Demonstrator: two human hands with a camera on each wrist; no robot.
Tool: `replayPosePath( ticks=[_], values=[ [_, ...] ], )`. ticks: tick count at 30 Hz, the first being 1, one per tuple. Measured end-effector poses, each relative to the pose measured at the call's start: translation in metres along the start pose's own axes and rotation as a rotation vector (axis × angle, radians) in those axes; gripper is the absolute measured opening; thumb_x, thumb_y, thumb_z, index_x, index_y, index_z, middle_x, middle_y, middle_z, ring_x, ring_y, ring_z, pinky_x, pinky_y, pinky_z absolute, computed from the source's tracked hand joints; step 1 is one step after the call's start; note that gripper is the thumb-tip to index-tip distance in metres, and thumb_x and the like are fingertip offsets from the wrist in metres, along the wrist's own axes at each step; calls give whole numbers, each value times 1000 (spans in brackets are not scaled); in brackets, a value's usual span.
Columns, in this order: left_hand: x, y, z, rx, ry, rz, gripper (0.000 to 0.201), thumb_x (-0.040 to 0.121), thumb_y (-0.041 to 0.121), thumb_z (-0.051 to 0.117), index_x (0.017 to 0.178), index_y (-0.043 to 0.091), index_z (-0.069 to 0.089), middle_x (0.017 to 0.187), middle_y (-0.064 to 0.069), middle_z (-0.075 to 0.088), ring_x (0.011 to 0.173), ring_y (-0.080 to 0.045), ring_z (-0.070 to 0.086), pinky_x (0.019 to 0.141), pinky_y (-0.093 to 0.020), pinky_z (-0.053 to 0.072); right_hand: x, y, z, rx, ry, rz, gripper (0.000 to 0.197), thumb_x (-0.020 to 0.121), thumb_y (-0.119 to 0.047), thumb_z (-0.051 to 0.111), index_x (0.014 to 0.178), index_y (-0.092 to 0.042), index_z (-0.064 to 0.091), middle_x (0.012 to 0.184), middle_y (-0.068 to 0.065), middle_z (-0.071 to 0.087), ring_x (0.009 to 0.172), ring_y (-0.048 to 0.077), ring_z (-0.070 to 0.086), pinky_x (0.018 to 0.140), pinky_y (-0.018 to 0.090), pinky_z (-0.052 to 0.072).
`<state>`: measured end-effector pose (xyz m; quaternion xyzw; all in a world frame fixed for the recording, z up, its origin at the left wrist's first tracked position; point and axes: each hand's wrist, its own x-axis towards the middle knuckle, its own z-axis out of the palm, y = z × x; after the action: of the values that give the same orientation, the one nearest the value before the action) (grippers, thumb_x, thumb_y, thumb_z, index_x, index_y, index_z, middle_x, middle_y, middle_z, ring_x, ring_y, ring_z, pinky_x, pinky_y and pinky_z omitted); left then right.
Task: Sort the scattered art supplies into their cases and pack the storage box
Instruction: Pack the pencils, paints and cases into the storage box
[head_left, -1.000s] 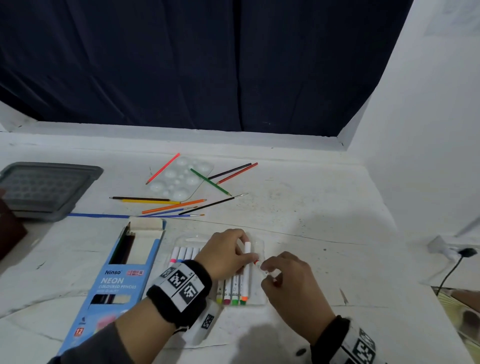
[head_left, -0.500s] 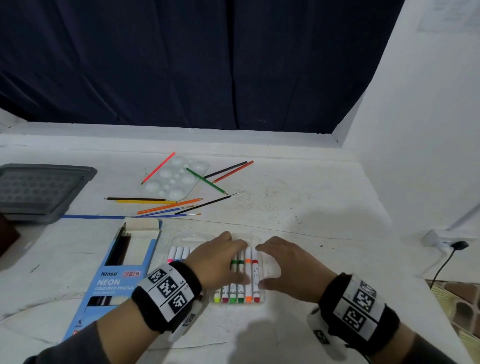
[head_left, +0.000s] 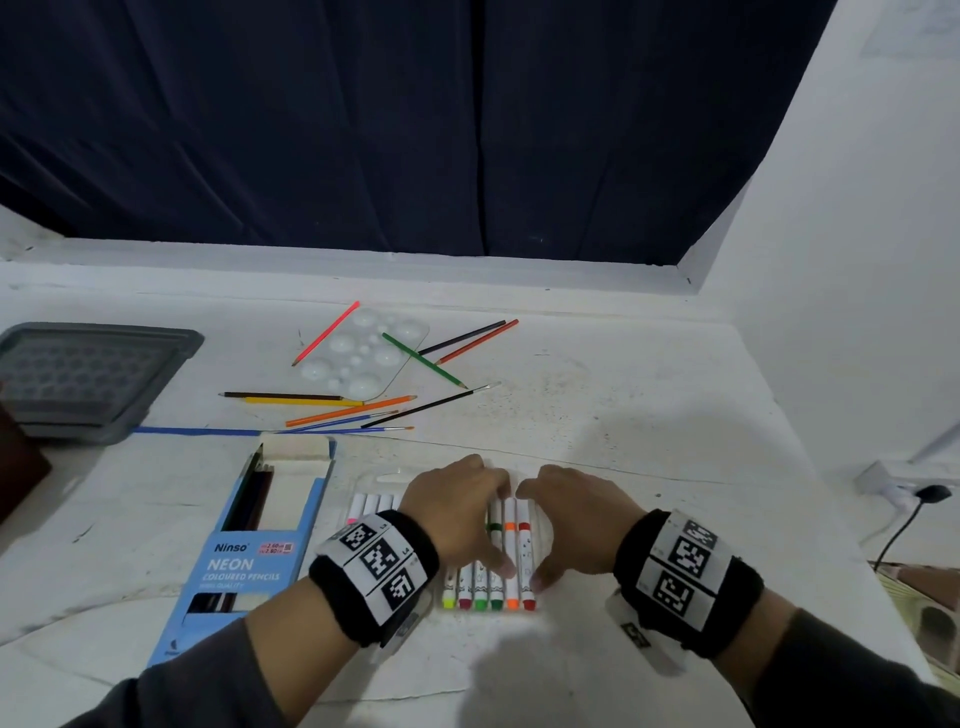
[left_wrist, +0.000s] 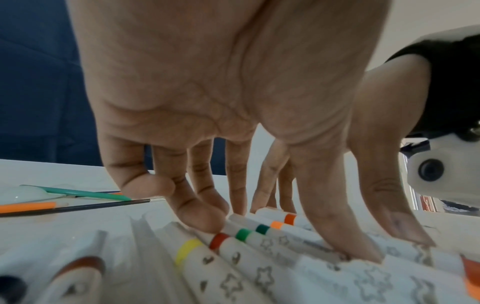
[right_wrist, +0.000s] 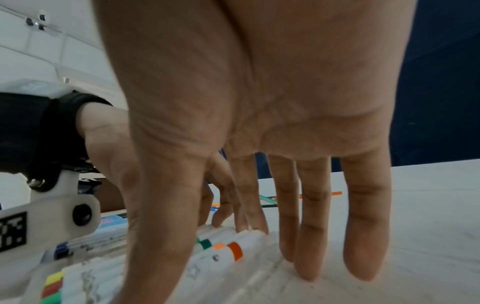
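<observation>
A row of white markers (head_left: 511, 551) with coloured bands lies in a clear plastic marker case (head_left: 379, 480) near the table's front. My left hand (head_left: 462, 514) lies flat on the markers, fingers (left_wrist: 205, 216) and thumb pressing them. My right hand (head_left: 566, 519) presses beside it, thumb on the red-banded marker (right_wrist: 235, 250), fingers (right_wrist: 309, 257) straight on the case's right part. Neither hand grips anything. A blue Ninso pencil box (head_left: 249, 545) lies open to the left with a few pencils inside. Loose coloured pencils (head_left: 350, 410) and brushes lie farther back.
A clear paint palette (head_left: 363, 353) lies among the loose pencils. A grey lid or tray (head_left: 78, 379) sits at the far left, a dark brown object (head_left: 15, 462) in front of it. A white wall closes the right side, with a plug and cable (head_left: 914, 504) there.
One second ago both hands were pinching a marker into the case. Both hands have since flattened onto the marker row and press down; the red-banded marker now lies in the case.
</observation>
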<state>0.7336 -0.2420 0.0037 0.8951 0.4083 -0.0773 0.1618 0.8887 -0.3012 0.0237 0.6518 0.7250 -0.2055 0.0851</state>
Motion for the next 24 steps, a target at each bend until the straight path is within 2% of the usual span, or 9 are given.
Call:
replayPosePath(
  ticks=[3,5,7,11,13,15,17,20,24],
  values=[
    [0,-1,2,-4,21,0,74,65,58,84,124,28,53,114,5,54,101,-16,54,89,-33,48,2,-4,-3,-16,-21,12,67,66,-41,88,123,-16,62,119,1,61,108,20,60,88,33,51],
    [-3,-1,3,-23,41,4,71,67,57,83,125,28,54,113,5,54,100,-16,53,89,-32,47,5,-6,-7,-24,-44,17,62,63,-43,89,114,-16,66,109,0,63,100,19,61,77,30,51],
    [-8,-1,4,-33,51,21,68,71,56,80,127,26,56,111,4,53,98,-16,54,87,-32,47,9,-9,-11,-57,-53,23,59,58,-46,90,103,-17,65,92,-3,58,85,17,58,61,27,43],
    [-22,-3,4,-66,96,34,55,81,54,72,128,31,57,110,6,51,100,-15,55,86,-31,47,16,-12,-8,-76,-52,40,57,53,-46,92,94,-20,62,78,-7,49,76,17,55,58,25,41],
    [-34,-13,1,-139,169,-6,49,87,53,66,131,35,55,111,10,51,102,-11,53,89,-30,47,17,-9,-4,-62,-47,39,61,53,-49,92,94,-20,57,88,-5,54,85,19,59,66,29,45],
    [-52,-31,0,-188,258,-92,51,90,55,61,136,36,51,113,10,52,104,-10,52,92,-30,46,15,-4,0,-47,-45,44,69,56,-52,90,107,-17,59,105,-4,55,96,18,59,73,30,47],
    [-73,-54,1,-180,302,-206,54,91,58,56,140,37,47,117,8,55,109,-12,53,93,-31,47,11,-1,1,-10,-29,44,74,58,-51,90,117,-18,59,111,-3,52,99,18,57,74,29,46],
    [-98,-74,7,-132,248,-310,56,93,59,51,143,35,42,124,5,56,116,-15,53,96,-33,46,9,-1,2,55,-4,31,92,58,-45,91,134,-22,46,123,-3,44,108,18,52,86,34,48],
    [-111,-75,15,-196,234,-283,56,93,54,57,143,35,42,126,7,55,113,-13,54,93,-29,47,8,-3,2,112,11,-3,103,59,-36,93,142,-21,34,136,-2,43,116,18,48,96,34,44]
  ],
)
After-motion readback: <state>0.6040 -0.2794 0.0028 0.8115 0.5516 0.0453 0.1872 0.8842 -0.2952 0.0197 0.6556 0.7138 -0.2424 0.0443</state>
